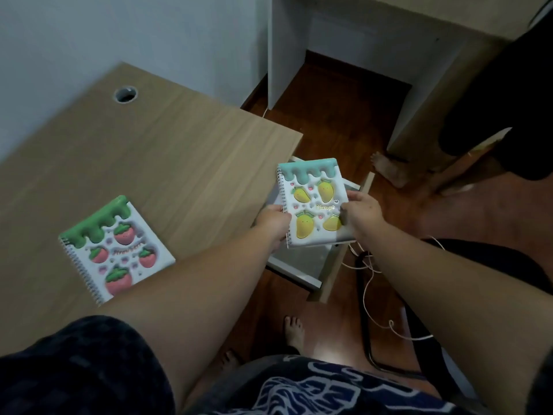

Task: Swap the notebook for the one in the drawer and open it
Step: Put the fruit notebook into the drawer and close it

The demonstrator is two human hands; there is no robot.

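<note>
1. My mango notebook (312,203) hangs past the desk (143,163) edge, above the open drawer (314,265).
2. My left hand (273,223) pinches its spiral side, my right hand (360,214) clamps the opposite edge.
3. The strawberry notebook (115,250) lies closed on the desk.

You are in a home, most likely a bedroom or study corner. A wood-grain tabletop (143,151) with a round cable hole (125,94) fills the left of the frame against a plain pale wall (89,34). At upper right a second desk (419,55) stands on a dark wooden floor (329,127). Bare feet (294,330) at lower centre and loose white cables (374,295) on the floor at right point to a lived-in private room.
</note>
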